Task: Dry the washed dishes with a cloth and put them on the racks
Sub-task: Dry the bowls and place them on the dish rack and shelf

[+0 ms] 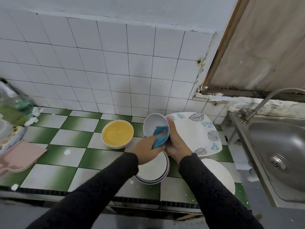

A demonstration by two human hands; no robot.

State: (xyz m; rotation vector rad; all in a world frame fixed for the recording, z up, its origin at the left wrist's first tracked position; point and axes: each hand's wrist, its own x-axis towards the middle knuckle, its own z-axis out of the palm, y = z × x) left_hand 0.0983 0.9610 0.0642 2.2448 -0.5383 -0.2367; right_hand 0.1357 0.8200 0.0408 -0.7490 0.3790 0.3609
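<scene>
Blue cloth (159,136) is bunched in my left hand (145,148), fingers clamped on it and pushing it into the pale bowl (154,123). My right hand (175,142) holds that bowl from outside, fingers curled round its wall and rim. The bowl is tilted with its mouth toward me, held up in the air above the middle of the counter (74,138), touching nothing else.

Step in hand, as I judge it: wiping the inside. To do it well I'd turn the bowl with the right hand while the cloth sweeps base, wall and rim, then do the outside. Keep the grip firm, since a damp bowl may slip.

Under my wrists sits a stack of white dishes (151,169) near the front edge. A yellow bowl (118,133) stands just left of the held bowl. A leaf-print plate (198,129) lies behind my right hand toward the back right corner, and a white plate (219,176) sits at the front right edge. Steel sink (277,146) beyond the right edge. No rack in view, so I can't tell where the bowl goes next.
</scene>
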